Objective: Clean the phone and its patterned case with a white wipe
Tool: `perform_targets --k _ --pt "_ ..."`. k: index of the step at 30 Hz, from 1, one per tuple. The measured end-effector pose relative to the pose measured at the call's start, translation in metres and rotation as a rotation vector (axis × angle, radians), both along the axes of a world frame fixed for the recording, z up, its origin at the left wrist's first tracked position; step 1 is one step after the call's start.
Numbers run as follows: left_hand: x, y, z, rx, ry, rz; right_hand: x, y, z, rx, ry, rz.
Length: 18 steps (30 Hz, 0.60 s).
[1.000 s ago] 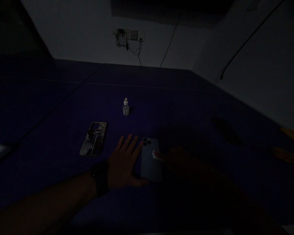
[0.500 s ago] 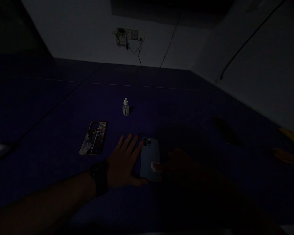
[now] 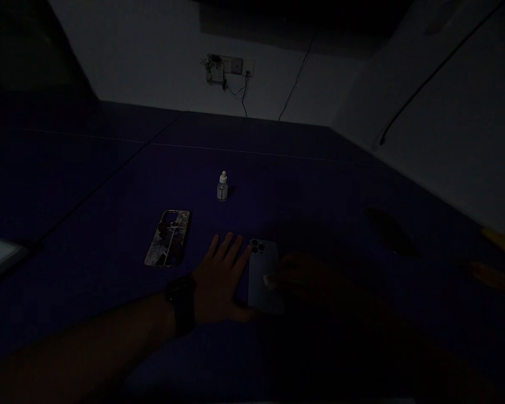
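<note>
A blue-grey smartphone (image 3: 261,292) lies back side up, its camera lenses at the far left corner. My left hand (image 3: 219,280), with a dark watch on the wrist, is spread flat along the phone's left side, fingers apart, thumb at the near edge. Deep in shadow, my right hand (image 3: 297,275) reaches over the phone from the right and presses a small white wipe (image 3: 269,281) on its back. To the left lies a patterned phone case (image 3: 168,241). A small dropper bottle (image 3: 222,188) with a white top stands upright beyond my hands.
The room is very dark. A dark flat object, perhaps another phone (image 3: 391,231), lies at the right. Something pale (image 3: 2,255) sits at the left edge, and yellow and orange items at the far right. Wall sockets (image 3: 231,67) with cables are at the back.
My right hand has moved the white wipe slightly up the phone's back, and more of the wipe is bunched under the fingers. The view has shifted a little; my left hand stays in place.
</note>
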<state>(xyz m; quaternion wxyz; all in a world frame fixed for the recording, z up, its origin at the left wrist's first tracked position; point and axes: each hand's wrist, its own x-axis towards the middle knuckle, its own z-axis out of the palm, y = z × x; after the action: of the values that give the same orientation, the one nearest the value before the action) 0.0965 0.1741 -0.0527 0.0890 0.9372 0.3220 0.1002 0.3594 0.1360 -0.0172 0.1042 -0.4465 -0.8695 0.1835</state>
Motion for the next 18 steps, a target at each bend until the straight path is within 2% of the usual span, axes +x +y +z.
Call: perform_targets --k 4,10,16,18 --pt "0.000 0.000 0.000 -0.006 0.004 0.010 0.004 0.022 0.004 0.042 0.008 -0.054" --pt "0.000 0.000 -0.004 0.000 -0.019 0.005 -0.002 0.047 -0.014 0.134 0.106 -0.239" --pt "0.000 0.000 -0.009 0.029 -0.036 0.019 0.005 0.042 -0.019 0.049 0.148 -0.146" --pt "0.001 0.000 -0.010 0.032 -0.031 0.012 0.007 0.043 -0.018 0.038 0.169 -0.190"
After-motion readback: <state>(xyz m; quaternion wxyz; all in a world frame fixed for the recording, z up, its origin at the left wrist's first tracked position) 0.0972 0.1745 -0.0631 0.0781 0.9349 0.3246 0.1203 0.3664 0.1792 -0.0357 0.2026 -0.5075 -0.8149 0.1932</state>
